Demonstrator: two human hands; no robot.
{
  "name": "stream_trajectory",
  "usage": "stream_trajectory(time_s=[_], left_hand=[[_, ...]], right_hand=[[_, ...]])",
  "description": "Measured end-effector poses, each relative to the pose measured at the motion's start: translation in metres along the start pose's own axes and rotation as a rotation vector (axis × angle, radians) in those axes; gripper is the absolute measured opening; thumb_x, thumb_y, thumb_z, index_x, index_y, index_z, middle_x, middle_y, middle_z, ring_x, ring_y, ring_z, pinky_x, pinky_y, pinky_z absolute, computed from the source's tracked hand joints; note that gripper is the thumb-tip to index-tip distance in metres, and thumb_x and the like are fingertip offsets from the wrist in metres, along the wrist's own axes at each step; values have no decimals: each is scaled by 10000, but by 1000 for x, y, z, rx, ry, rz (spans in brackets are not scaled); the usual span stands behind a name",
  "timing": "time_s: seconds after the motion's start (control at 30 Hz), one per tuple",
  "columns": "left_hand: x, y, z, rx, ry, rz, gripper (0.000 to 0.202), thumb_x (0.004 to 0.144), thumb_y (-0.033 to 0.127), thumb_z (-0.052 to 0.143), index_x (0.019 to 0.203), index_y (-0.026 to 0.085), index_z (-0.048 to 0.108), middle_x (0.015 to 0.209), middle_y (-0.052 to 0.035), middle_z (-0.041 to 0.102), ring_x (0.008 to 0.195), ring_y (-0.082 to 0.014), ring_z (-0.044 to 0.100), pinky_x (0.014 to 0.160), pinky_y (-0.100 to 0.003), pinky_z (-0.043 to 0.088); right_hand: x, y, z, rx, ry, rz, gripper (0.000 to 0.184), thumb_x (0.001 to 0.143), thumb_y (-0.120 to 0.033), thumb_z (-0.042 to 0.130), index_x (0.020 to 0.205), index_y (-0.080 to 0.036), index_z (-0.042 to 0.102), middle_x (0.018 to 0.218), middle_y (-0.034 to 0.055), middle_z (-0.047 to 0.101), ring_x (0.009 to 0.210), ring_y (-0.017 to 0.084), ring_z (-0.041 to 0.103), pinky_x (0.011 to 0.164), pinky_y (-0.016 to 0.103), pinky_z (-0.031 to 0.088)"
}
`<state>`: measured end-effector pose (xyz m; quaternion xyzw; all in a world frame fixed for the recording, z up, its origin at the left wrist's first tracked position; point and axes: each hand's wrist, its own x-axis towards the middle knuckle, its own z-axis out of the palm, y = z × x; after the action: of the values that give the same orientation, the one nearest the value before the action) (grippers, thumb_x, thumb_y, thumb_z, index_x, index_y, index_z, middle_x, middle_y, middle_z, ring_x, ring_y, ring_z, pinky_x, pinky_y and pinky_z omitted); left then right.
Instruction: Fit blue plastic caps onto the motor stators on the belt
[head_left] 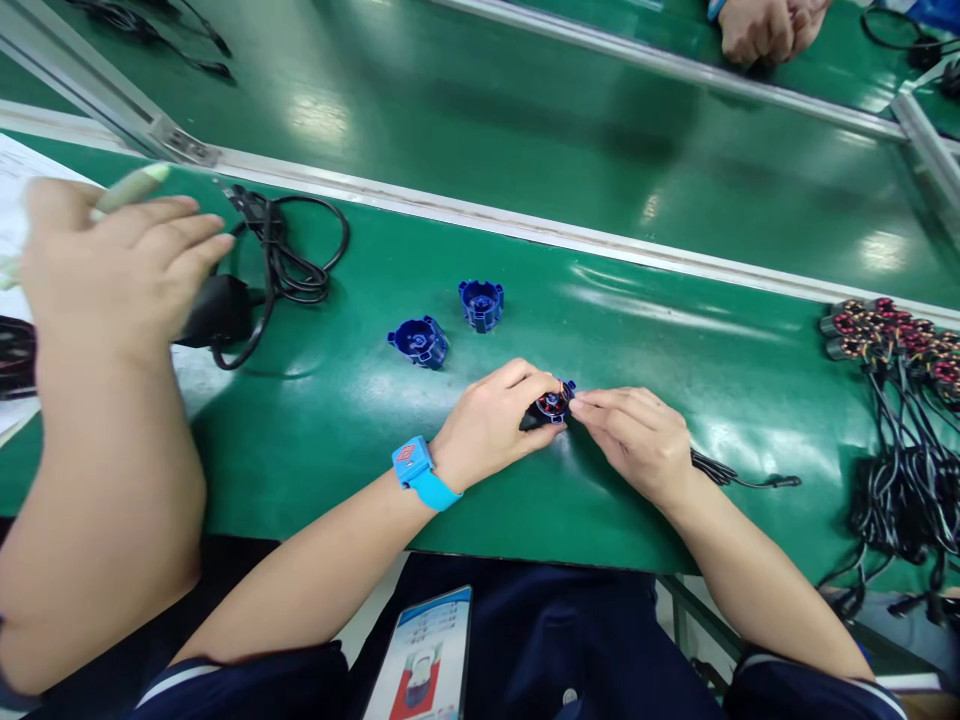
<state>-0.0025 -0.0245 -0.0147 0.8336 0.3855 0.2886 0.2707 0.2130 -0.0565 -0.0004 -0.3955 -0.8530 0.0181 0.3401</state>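
Observation:
My left hand point(491, 420), with a blue wristband point(421, 472) on its wrist, is closed around a small motor part point(553, 404) with a blue housing and copper windings, resting on the green mat point(525, 330). My right hand point(637, 440) pinches the same part from the right side with fingers pressed together. A thin black cable point(739, 476) trails from under my right hand to the right. Two loose blue plastic housings point(418, 342) point(481, 304) lie just beyond my left hand.
A co-worker's arm and hand point(112, 280) with a pen-like tool reaches in at the left, near a black adapter with coiled cord point(277, 255). Several wired motor parts point(892, 335) lie at the right edge. Another person's hands point(765, 28) are at the far top. A card point(427, 655) lies on my lap.

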Motion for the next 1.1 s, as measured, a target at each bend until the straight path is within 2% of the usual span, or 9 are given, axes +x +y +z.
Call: stream_trajectory(time_s=[0.3,0.63,0.77,0.83,0.93,1.0,1.1], left_hand=[[0,2,-2,30,-40,-51,296,819,287,768,1064,204,623,1028,-24,633,932,-186,654,788,-319,559],[2,3,-3,20,-42,-60,296,810,279,779,1042,191,618,1012,-26,635,928,-187,651,771,-309,552],[2,3,-2,23,-39,-55,309,790,271,799,1025,188,617,1010,-21,633,910,-184,648,758,-304,546],[2,2,-2,23,-36,-52,305,787,262,800,1017,190,613,1006,-17,631,908,-182,647,761,-300,543],[1,2,-3,28,-45,-50,294,793,257,791,1011,193,605,1001,-15,628,905,-181,645,756,-296,540],[1,2,-3,27,-53,-56,289,800,265,786,1010,197,600,1002,-13,628,909,-181,644,757,-295,540],[1,2,-4,19,-65,-62,285,805,276,781,1012,204,598,1008,-10,628,915,-178,644,769,-296,543]], right_hand=[[6,2,-6,-89,-56,-88,152,902,-62,659,1013,-164,681,836,28,736,751,136,689,673,257,560],[8,-1,-11,-44,-175,0,113,959,-109,598,937,-178,685,845,32,742,753,129,703,698,252,574],[5,-1,-9,-6,-151,29,144,952,-102,602,980,-205,699,892,22,756,798,138,717,733,263,584],[4,-2,-8,81,-133,112,116,935,-158,652,1024,-214,702,935,26,759,819,149,720,741,273,591],[4,-2,-6,126,-120,255,194,888,-264,730,1072,-211,700,940,36,758,797,164,716,734,287,598],[3,-2,-5,106,-115,256,149,900,-228,710,1047,-201,701,938,41,757,812,163,715,758,285,594],[0,-4,-4,85,-113,176,108,919,-128,650,999,-182,698,975,55,752,865,157,712,808,276,580]])
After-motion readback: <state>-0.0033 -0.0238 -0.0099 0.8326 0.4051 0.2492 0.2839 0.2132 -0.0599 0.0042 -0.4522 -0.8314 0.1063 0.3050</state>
